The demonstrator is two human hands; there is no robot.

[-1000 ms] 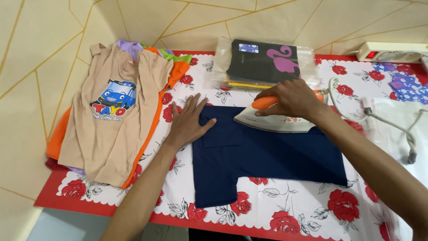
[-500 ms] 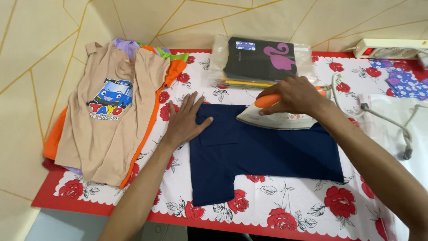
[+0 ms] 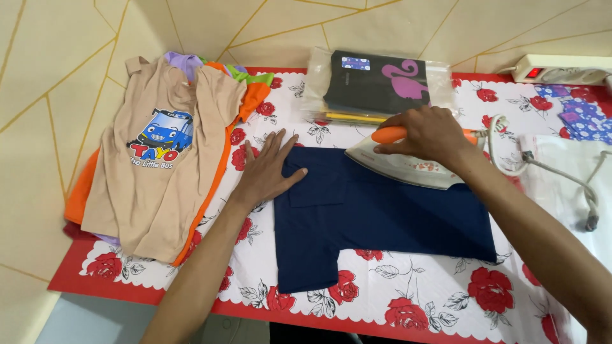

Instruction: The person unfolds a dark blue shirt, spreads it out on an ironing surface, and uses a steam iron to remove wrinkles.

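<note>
A dark navy garment (image 3: pixel 382 216) lies flat on the rose-patterned table cover (image 3: pixel 421 293). My left hand (image 3: pixel 266 169) rests flat, fingers spread, on the garment's left edge, the thumb lying on the navy cloth. My right hand (image 3: pixel 428 135) grips the orange handle of a white clothes iron (image 3: pixel 408 167), which sits on the garment's upper edge with its tip pointing left.
A pile of folded clothes, topped by a tan shirt with a blue cartoon bus (image 3: pixel 162 169), lies at the left. A dark packaged item in clear plastic (image 3: pixel 376 86) sits behind the iron. A white power strip (image 3: pixel 561 67) and the iron's cord (image 3: pixel 554 169) are at the right.
The iron has slid slightly left along the garment's top edge. My left hand stays pressed on the cloth's left side.
</note>
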